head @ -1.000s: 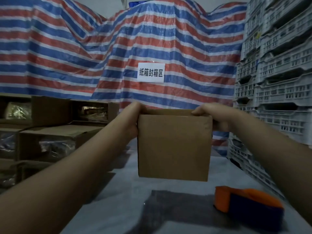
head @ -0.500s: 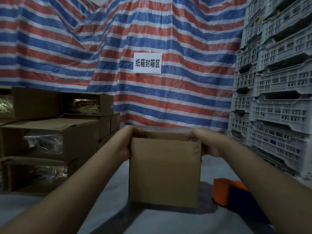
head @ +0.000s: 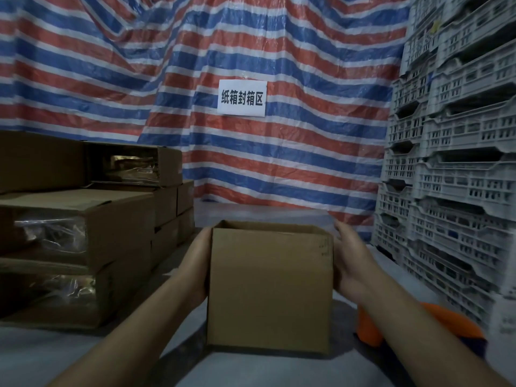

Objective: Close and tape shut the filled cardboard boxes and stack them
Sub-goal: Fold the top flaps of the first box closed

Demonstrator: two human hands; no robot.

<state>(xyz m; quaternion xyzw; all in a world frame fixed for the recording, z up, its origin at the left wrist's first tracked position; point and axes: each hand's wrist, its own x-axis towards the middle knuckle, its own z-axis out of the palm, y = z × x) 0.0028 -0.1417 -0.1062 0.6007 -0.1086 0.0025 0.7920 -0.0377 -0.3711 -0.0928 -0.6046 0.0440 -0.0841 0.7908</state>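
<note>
- Head view, hands: left hand (head: pixel 196 263) lies flat against the left wall of the plain brown cardboard box (head: pixel 269 289), fingers straight along the panel as far as can be seen; right hand (head: pixel 350 263) lies flat against the right wall, fingers stretched toward the far edge. Neither hand curls round anything.
- Head view, task item: brown box stands upright on the pale grey work surface (head: pixel 83 356), near centre, between the two hands. Top is open; no flap is folded over it and no tape shows on the near face. Contents hidden by the near wall.
- Head view, tool: orange and dark blue tape dispenser (head: pixel 371 328) lies on the surface to the right of the box, partly behind the right forearm, untouched.
- Head view, other stock: stacked brown cardboard cartons (head: pixel 120 227) at left, several with clear wrapped contents showing at their open ends; whether any is taped cannot be told.
- Head view, surroundings: white printed paper sign (head: pixel 241 98) on the red, white and blue striped tarpaulin (head: pixel 279 163) at far centre; stacked pale grey plastic crates (head: pixel 452 191) at right.
- Progress, judged: early for this box. Closing the flaps, taping and stacking all remain.
</note>
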